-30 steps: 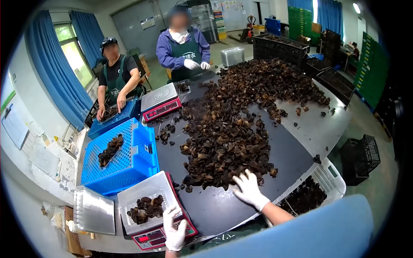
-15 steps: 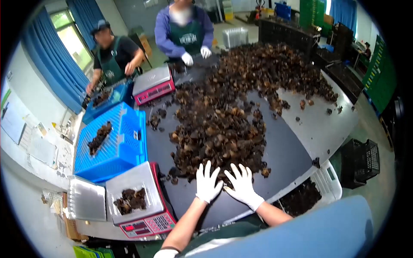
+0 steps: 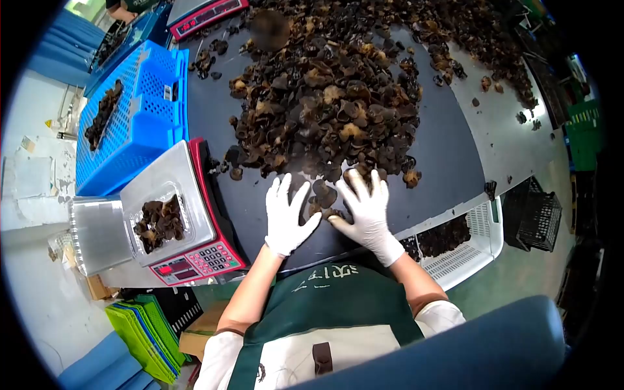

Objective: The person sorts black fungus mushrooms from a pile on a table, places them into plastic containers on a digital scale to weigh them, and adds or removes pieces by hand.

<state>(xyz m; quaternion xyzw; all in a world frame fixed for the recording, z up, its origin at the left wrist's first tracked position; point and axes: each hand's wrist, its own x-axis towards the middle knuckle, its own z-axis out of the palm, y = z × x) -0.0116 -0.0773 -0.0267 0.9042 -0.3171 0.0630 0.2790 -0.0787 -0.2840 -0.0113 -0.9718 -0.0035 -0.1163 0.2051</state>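
My left hand [image 3: 287, 214], in a white glove, lies palm down on the dark table with its fingers spread. My right hand [image 3: 366, 209], gloved the same way, is spread too, its fingertips at the near edge of a big heap of dried black fungus [image 3: 331, 104]. Between the two hands sit a few loose fungus pieces [image 3: 321, 195]. To the left, a red and silver scale [image 3: 218, 257] carries a clear plastic tray [image 3: 184, 237] with some fungus [image 3: 159, 221] in it.
A blue crate [image 3: 153, 110] with fungus on top stands left, beside stacked clear trays [image 3: 97, 227]. Another scale [image 3: 208, 16] is at the back. A white basket [image 3: 478, 240] holding fungus sits below the right table edge, near a black crate [image 3: 536, 214]. Green crates [image 3: 146, 331] stand lower left.
My view has tipped downward, so the two other people are mostly out of frame. Both hands now lie nearer my body, clear of most of the heap, with loose pieces between them.
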